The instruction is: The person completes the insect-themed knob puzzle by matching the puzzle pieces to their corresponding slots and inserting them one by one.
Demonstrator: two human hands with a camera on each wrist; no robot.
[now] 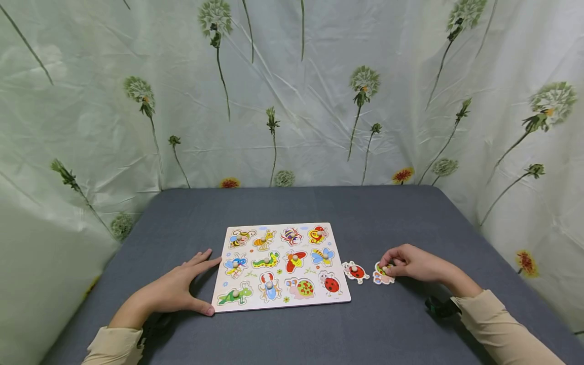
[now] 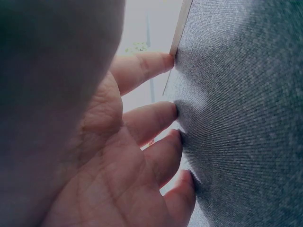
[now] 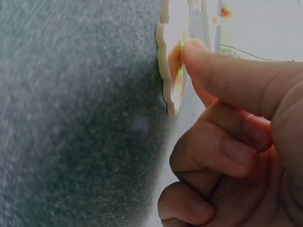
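Note:
A wooden peg puzzle board (image 1: pixel 319 300) with insect pictures lies on the table. My left hand (image 1: pixel 171 290) rests at its left side, fingers spread and fairly straight, fingertips against the edge and the thumb at the near left corner. In the left wrist view the fingertips (image 2: pixel 165 61) meet the board's edge and the grey cloth. To the right of the board, my right hand (image 1: pixel 417 264) pinches a snail puzzle piece (image 1: pixel 382 279) between thumb and index finger, by its knob. The other fingers curl inward. A ladybug piece (image 1: pixel 355 272) with a knob lies between board and snail.
Most board pictures carry wooden knobs; the printed snail (image 1: pixel 304 288) and printed ladybug (image 1: pixel 331 285) in the near row show none. Grey cloth (image 1: pixel 292 334) covers the table. A dandelion-patterned curtain (image 1: pixel 310 137) hangs behind and along both sides.

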